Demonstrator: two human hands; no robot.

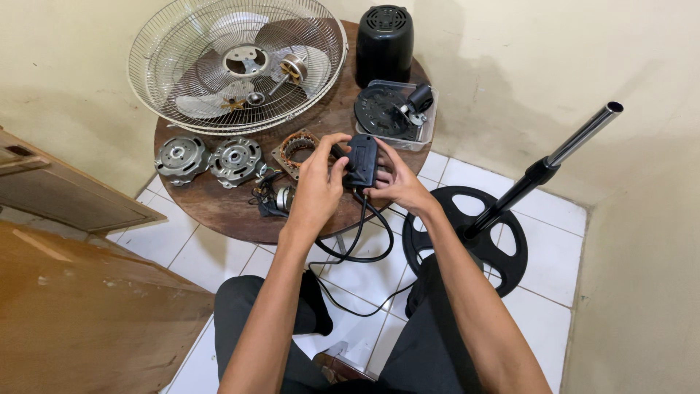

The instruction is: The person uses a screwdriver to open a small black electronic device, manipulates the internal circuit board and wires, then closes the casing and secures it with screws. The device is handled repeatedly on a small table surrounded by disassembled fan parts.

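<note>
Both my hands hold a small black box-shaped fan part (362, 160) above the near edge of a round wooden table (219, 204). My left hand (318, 186) grips its left side, with the thumb and fingers curled over the top. On the right side, my right hand (398, 184) supports it from below and behind. Black cables (361, 241) hang from the part down toward my lap and the tiled floor.
On the table lie a wire fan guard with blades (237, 62), two silver motor housings (181, 157) (235, 158), a copper-wound stator (295, 149), a black motor cover (383, 44) and a clear tray of black parts (397, 113). A fan stand with a round base (467, 237) and metal pole (583, 135) is on the right.
</note>
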